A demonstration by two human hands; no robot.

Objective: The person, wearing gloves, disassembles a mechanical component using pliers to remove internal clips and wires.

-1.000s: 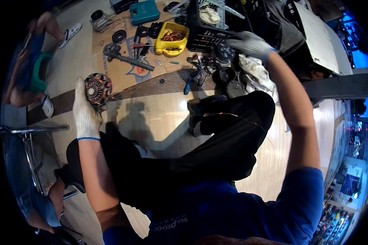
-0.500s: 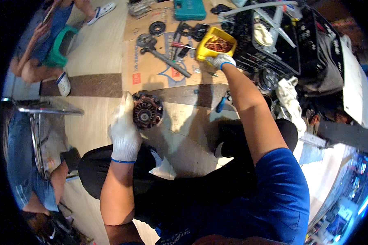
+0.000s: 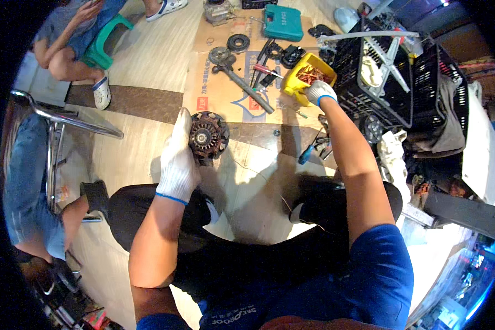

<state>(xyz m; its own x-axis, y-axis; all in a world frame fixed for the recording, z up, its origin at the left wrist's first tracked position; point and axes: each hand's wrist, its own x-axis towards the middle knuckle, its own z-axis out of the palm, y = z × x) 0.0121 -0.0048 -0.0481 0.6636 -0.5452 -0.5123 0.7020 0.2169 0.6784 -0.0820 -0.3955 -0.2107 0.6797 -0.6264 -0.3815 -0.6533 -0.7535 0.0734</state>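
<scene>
My left hand [image 3: 179,159], in a white knit glove with a blue cuff, grips a round motor part [image 3: 209,135] by its left side. The part has a finned ring around a hub and dark, coppery edges. It is held above the floor in front of my knees. My right hand [image 3: 320,92], gloved alike, is at the near right side of a yellow tub [image 3: 294,86]. Copper-coloured scraps [image 3: 312,75] lie inside the tub. The right fingertips reach over the scraps, and whether they hold anything is hidden.
Flattened cardboard [image 3: 203,82] bears a hammer-like grey tool [image 3: 247,91], a red-handled screwdriver [image 3: 267,70], a black ring [image 3: 237,43] and a teal case [image 3: 283,23]. A blue-handled tool [image 3: 306,154] lies nearer. Black crates [image 3: 404,107] stand right; a person sits left beside a green stool [image 3: 102,47].
The view has shifted, so the scene sits further right and lower. My right hand has moved from the tub's near edge up over its right side. The left hand still holds the motor part.
</scene>
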